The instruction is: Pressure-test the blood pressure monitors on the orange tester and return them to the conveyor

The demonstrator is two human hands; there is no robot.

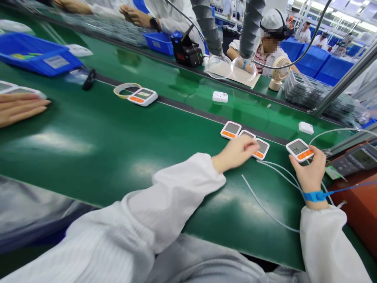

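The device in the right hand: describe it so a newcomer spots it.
Along the green table, go right to the blue wrist strap. The right hand wearing it holds a white device with orange buttons. Dark digits show on its screen, while none can be made out on the three similar devices by the left hand.

Passable across worktop [112, 161], left of left sleeve [182, 188]; obstructed toward right by white meters [231, 129], pale tubes [259, 204], blue cord [353, 186], red-brown case [361, 204].
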